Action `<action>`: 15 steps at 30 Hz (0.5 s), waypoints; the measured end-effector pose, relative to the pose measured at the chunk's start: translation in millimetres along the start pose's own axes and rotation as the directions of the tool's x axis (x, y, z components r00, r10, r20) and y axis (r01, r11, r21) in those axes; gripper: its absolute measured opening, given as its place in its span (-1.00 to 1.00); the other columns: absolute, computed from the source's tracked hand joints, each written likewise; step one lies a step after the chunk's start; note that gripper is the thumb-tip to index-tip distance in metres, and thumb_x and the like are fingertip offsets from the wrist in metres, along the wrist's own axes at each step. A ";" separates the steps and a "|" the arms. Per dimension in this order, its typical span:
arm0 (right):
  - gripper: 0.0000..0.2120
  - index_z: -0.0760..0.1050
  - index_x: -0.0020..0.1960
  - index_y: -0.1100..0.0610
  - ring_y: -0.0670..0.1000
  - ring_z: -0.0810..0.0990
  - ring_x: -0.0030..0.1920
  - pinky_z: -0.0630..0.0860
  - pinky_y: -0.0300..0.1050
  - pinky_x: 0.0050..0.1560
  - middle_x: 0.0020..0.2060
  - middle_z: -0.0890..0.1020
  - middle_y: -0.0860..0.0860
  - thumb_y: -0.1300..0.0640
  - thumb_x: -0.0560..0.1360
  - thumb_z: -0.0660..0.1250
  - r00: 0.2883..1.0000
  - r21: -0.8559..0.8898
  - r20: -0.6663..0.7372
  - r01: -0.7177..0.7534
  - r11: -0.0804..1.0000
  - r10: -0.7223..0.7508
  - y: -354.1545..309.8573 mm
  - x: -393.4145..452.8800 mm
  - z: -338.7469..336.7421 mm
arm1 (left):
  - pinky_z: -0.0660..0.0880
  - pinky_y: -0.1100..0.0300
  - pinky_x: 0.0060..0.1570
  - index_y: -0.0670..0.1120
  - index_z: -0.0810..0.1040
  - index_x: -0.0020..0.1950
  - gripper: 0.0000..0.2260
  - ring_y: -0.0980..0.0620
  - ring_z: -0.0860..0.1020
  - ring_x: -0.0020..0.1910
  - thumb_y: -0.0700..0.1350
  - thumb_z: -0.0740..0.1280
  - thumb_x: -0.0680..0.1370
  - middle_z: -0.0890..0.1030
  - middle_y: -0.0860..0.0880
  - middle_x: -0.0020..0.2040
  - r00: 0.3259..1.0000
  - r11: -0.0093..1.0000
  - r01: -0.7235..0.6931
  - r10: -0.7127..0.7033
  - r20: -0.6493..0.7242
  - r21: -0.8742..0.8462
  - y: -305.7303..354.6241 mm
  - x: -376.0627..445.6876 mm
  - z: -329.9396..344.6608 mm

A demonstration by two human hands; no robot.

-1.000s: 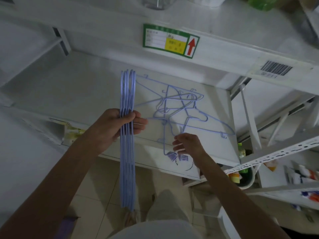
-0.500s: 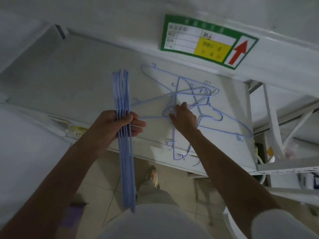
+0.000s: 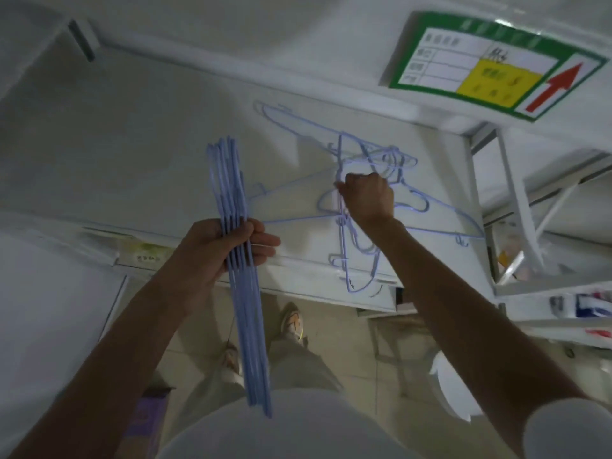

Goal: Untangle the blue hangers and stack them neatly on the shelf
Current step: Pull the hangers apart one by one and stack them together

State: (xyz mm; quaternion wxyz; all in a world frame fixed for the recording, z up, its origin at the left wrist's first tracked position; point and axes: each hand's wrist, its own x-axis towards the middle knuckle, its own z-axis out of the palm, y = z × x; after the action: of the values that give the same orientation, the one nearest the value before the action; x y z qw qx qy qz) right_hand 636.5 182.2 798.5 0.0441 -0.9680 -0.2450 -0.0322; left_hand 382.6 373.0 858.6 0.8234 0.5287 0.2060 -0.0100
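Now right hand [image 3: 366, 198] has moved up onto the tangled thin blue wire hangers [image 3: 374, 180] on the white shelf [image 3: 132, 154], apparently pinching one, while left hand [image 3: 218, 256] stays clamped on the sorted bundle [image 3: 241, 276].

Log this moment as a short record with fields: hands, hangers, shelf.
left hand: closed around a neat bundle of blue wire hangers, held edge-on
right hand: closed on a wire in the tangled pile of blue wire hangers
white metal shelf: carries the tangle; one hanger overhangs its front edge
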 end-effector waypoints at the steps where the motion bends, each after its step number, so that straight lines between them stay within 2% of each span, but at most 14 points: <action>1: -0.59 0.65 -0.04 0.15 0.32 0.66 -0.04 0.58 0.07 -0.08 -0.13 0.68 0.26 -0.18 0.60 0.27 0.998 0.060 -0.005 -0.057 0.997 0.057 4.8 -7.2 -9.8 | 0.65 0.17 -0.12 -0.23 0.61 0.06 -0.76 -0.12 0.73 -0.08 -0.11 0.27 0.54 0.74 -0.19 -0.03 1.000 1.000 0.012 -0.012 0.013 -0.002 -0.1 -2.6 -3.3; 3: -0.59 0.62 -0.13 0.21 0.32 0.66 -0.13 0.57 0.04 -0.16 -0.21 0.68 0.25 -0.14 0.59 0.32 0.995 0.125 -0.052 -0.073 0.989 0.080 16.4 -24.6 -24.3 | 0.65 0.16 -0.12 -0.22 0.62 0.04 -0.77 -0.13 0.73 -0.07 -0.11 0.28 0.53 0.73 -0.21 -0.03 0.999 1.000 0.018 -0.018 0.031 -0.023 -2.0 -6.4 -7.6; 5: -0.58 0.55 -0.22 0.22 0.31 0.63 -0.23 0.50 0.04 -0.26 -0.31 0.64 0.23 -0.11 0.60 0.34 0.993 0.144 -0.116 -0.022 0.989 0.039 27.9 -49.1 -30.6 | 0.65 0.15 -0.11 -0.21 0.63 0.04 -0.77 -0.15 0.72 -0.05 -0.10 0.29 0.53 0.72 -0.24 0.00 0.998 1.000 0.011 -0.011 0.056 -0.009 -3.1 -10.4 -9.8; 10: -0.67 0.53 -0.22 0.20 0.24 0.60 -0.31 0.50 0.01 -0.32 -0.33 0.59 0.15 -0.01 0.60 0.39 0.985 0.252 -0.167 0.009 0.968 0.034 51.6 -118.0 -8.6 | 0.65 0.15 -0.10 -0.22 0.62 0.06 -0.75 -0.17 0.72 -0.03 -0.07 0.30 0.53 0.72 -0.24 0.02 0.995 1.000 0.008 -0.011 0.095 0.028 -2.4 -31.5 -9.3; 13: -0.74 0.60 -0.12 0.17 0.21 0.65 -0.20 0.54 0.03 -0.24 -0.22 0.64 0.11 -0.01 0.60 0.39 0.990 0.345 -0.105 -0.054 0.937 0.096 61.6 -136.7 9.3 | 0.66 0.12 -0.10 -0.17 0.67 0.01 -0.78 -0.19 0.72 -0.04 -0.07 0.31 0.53 0.72 -0.24 0.03 0.998 0.997 -0.004 -0.001 0.065 0.072 -1.3 -43.5 -10.6; 15: -0.77 0.61 -0.07 0.07 0.14 0.62 -0.05 0.50 -0.06 -0.26 -0.15 0.61 0.04 -0.07 0.60 0.34 0.994 0.290 -0.032 -0.089 0.953 0.103 63.0 -139.9 21.6 | 0.66 0.11 -0.12 -0.14 0.70 -0.01 -0.79 -0.20 0.71 -0.05 -0.08 0.30 0.54 0.71 -0.26 0.03 1.000 0.997 0.001 -0.003 0.029 0.073 -1.9 -48.3 -9.6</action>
State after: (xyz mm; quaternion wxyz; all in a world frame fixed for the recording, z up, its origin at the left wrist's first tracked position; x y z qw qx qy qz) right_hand 544.7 63.3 760.9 0.1919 -0.9610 -0.1986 -0.0167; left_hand 334.8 370.8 870.5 0.8064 0.5581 0.1939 -0.0262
